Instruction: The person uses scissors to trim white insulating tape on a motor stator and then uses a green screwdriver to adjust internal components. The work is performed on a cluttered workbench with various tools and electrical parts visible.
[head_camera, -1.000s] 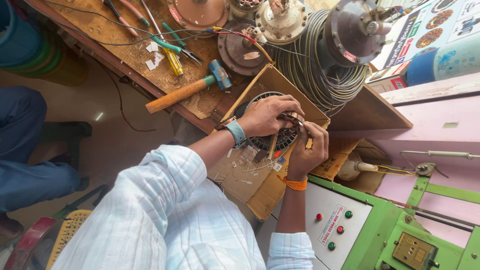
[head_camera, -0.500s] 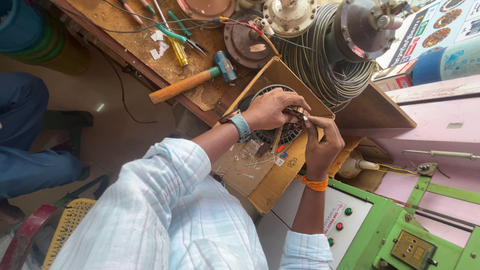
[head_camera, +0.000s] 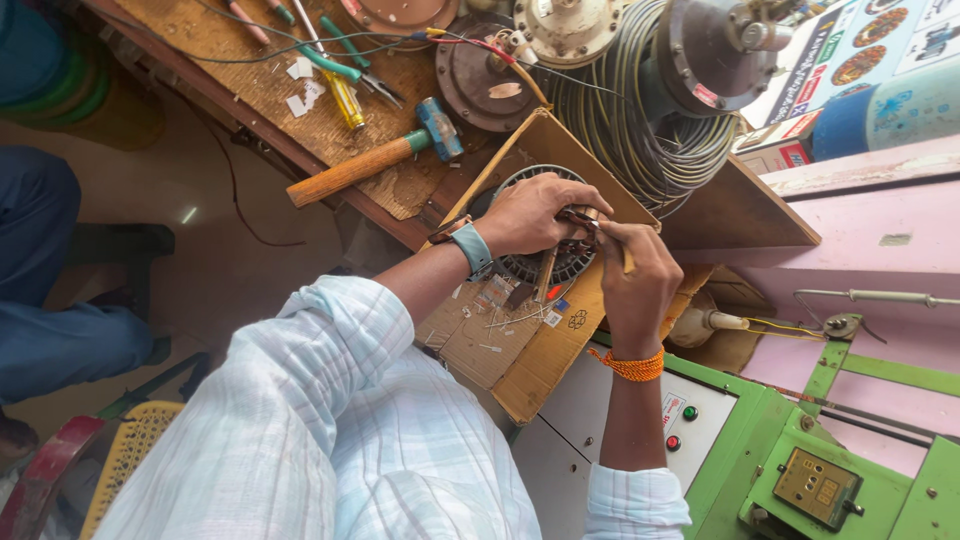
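Note:
A round slotted metal motor core (head_camera: 530, 262) lies on a sheet of brown cardboard (head_camera: 530, 350). My left hand (head_camera: 535, 212) rests over the top of the core and pinches thin copper wire at its rim. My right hand (head_camera: 630, 280) comes in from below and grips a small wooden stick (head_camera: 626, 258) right against the left fingers. Most of the core is hidden under both hands. A blue watch sits on my left wrist and an orange thread on my right wrist.
A hammer (head_camera: 375, 160) with a wooden handle, a yellow screwdriver (head_camera: 345, 98) and green-handled pliers (head_camera: 340, 62) lie on the wooden bench. A coil of cable (head_camera: 640, 130) and round metal motor parts (head_camera: 715, 50) stand behind. A green and white machine (head_camera: 790, 450) sits at lower right. Another person's leg (head_camera: 50, 290) is at left.
The view has shifted slightly. My hands have stayed on the core, and the right hand has closed in a little toward the left fingers.

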